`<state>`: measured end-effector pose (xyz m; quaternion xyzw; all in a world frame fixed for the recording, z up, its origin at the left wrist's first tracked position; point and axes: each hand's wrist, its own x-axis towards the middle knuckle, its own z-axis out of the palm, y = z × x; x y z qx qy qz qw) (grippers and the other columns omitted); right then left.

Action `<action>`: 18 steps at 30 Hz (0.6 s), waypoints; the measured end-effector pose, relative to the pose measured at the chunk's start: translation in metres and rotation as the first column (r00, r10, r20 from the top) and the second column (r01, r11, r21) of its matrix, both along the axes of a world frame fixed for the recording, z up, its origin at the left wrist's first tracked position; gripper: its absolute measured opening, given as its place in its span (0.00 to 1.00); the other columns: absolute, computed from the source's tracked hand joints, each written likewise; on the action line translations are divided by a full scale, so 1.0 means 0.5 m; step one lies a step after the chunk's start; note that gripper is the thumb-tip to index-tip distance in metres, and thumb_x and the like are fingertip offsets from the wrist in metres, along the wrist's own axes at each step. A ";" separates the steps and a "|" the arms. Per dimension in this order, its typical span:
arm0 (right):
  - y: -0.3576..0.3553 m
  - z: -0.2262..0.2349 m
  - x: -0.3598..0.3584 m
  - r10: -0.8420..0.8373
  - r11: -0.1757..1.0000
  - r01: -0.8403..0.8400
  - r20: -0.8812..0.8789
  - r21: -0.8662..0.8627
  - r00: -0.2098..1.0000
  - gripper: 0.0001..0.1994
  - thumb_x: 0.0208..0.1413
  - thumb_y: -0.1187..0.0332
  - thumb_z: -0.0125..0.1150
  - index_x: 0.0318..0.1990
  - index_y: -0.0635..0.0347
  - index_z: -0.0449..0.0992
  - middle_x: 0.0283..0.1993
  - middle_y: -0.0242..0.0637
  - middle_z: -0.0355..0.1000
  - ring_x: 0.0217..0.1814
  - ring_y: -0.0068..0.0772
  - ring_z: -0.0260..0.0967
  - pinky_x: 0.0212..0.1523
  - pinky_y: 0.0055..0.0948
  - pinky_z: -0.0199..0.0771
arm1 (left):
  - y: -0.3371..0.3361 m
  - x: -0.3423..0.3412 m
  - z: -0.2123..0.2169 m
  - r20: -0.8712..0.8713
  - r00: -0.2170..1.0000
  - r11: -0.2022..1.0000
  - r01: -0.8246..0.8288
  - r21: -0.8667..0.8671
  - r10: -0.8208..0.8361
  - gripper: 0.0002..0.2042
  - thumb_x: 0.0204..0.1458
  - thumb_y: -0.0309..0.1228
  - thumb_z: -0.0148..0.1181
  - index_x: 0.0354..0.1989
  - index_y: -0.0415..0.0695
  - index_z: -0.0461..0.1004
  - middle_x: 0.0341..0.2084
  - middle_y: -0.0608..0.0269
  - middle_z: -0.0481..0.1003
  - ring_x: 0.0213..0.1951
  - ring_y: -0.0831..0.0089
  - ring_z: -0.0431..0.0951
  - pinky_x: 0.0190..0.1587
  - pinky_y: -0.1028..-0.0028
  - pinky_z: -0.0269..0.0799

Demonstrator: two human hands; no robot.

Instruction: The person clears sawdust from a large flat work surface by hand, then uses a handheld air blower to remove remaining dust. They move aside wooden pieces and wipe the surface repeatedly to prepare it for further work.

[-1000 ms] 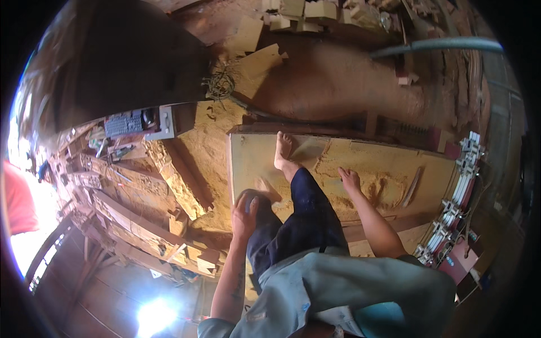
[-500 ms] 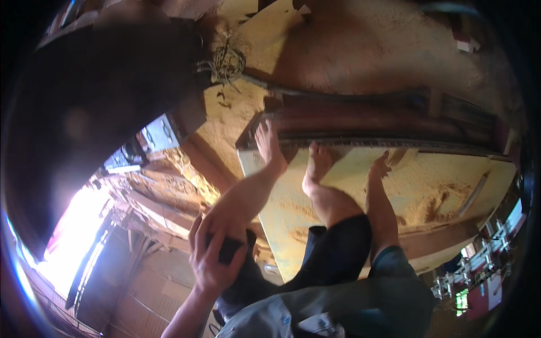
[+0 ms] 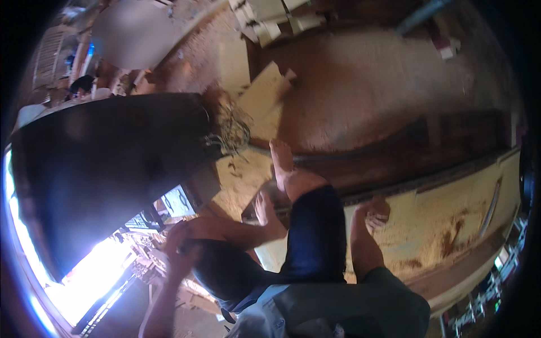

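Now the left hand (image 3: 180,248) has lifted to clasp the dark-trousered knee (image 3: 225,270), while the right hand (image 3: 372,214) stays pressed, fingers curled, on the pale wooden panel (image 3: 445,225).

Motion blur softens the whole frame. Overexposed daylight glares white at the lower left; the adjacent dark panel (image 3: 107,186) lies in deep shadow. Fisheye distortion bends edges, with a black vignette at the rim.
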<state>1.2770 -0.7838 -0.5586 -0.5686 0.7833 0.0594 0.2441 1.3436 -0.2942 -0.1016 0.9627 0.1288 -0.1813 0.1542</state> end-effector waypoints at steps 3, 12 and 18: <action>0.001 -0.001 0.008 -0.046 0.998 0.043 0.059 0.041 0.997 0.42 0.49 0.30 0.47 0.59 0.58 0.54 0.60 0.49 0.54 0.60 0.49 0.56 0.57 0.49 0.59 | 0.185 0.133 0.061 0.332 0.942 0.993 -0.081 0.081 0.050 0.11 0.56 0.31 0.57 0.44 0.40 0.76 0.34 0.62 0.78 0.35 0.71 0.77 0.43 0.70 0.72; -0.036 0.008 0.145 -0.181 0.979 0.167 0.120 0.120 0.976 0.37 0.51 0.31 0.46 0.53 0.57 0.60 0.54 0.46 0.59 0.55 0.47 0.59 0.54 0.47 0.62 | 0.231 0.857 0.261 0.259 0.965 0.960 -0.108 0.258 0.039 0.17 0.57 0.41 0.55 0.48 0.41 0.74 0.41 0.58 0.75 0.43 0.67 0.74 0.46 0.68 0.70; -0.010 -0.012 0.252 -0.244 0.968 0.232 0.133 0.099 0.961 0.34 0.52 0.32 0.46 0.49 0.56 0.64 0.51 0.44 0.62 0.52 0.46 0.62 0.52 0.45 0.64 | 0.101 1.281 -0.083 -0.242 0.856 0.807 0.513 0.294 -0.456 0.23 0.56 0.47 0.54 0.50 0.42 0.72 0.47 0.52 0.72 0.50 0.58 0.71 0.53 0.63 0.66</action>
